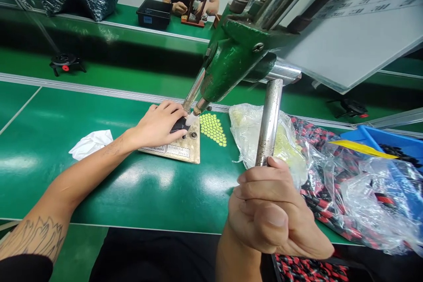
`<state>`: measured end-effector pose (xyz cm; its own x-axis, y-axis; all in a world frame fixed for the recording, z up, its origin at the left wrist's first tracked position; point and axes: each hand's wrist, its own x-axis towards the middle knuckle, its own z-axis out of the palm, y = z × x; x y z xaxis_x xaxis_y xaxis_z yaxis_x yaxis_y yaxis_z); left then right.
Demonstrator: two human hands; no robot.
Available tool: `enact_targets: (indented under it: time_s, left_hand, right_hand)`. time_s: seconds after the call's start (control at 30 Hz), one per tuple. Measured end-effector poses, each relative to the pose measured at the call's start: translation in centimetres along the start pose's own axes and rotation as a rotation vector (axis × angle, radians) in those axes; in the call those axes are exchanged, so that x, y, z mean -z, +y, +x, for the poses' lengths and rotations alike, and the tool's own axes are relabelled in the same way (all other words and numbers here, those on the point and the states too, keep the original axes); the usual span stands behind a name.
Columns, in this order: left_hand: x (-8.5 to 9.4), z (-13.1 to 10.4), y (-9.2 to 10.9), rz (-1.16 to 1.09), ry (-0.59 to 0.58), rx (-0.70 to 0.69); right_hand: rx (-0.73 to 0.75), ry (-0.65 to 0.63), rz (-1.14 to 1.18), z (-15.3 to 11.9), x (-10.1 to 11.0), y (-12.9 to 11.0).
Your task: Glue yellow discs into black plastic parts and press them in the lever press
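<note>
My right hand (pixel 267 211) is wrapped round the lower end of a metal lever (pixel 270 119) on a green hand press (pixel 231 53). Over on the press's pale base plate (pixel 185 152), the fingers of my left hand (pixel 160 124) curl over a small black part (pixel 180 126) and hold it in place. A whitish press tip (pixel 191 118) comes down onto that part, beside my thumb and fingers. Most of the part is hidden under the hand. Right of the base, many small yellow-green round pieces (pixel 213 129) lie flat in a group.
White crumpled paper (pixel 90 144) lies left of the press. To the right are a clear bag (pixel 243 128), bagged red-and-black parts (pixel 324 205) and a blue bin (pixel 366 134). Across the bench, a co-worker's hand (pixel 179 8) is near a black tray (pixel 153 14). A conveyor channel runs between.
</note>
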<state>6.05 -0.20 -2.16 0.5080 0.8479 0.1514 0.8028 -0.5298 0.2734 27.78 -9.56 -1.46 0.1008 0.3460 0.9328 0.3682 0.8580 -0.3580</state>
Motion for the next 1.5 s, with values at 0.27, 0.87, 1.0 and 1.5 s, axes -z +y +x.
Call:
enact_targets:
  time_s: [0.27,0.87,1.0,1.5]
  left_hand:
    - [0.0,-0.1,0.1,-0.009,0.002,-0.001]
    - [-0.1,0.0,-0.1,-0.021,0.014,0.002]
    - [-0.2,0.0,-0.1,-0.012,0.021,0.002]
    - [-0.1,0.0,0.1,-0.003,0.017,0.005]
  right_hand:
    - [-0.015,0.025,0.012,0.1,-0.3,-0.1]
    - [0.009,0.087,-0.015,1.1,-0.6,-0.9]
    - [0.028,0.041,0.008,-0.1,-0.4,0.4]
    - [0.024,0.059,0.006,-0.5,-0.6,0.3]
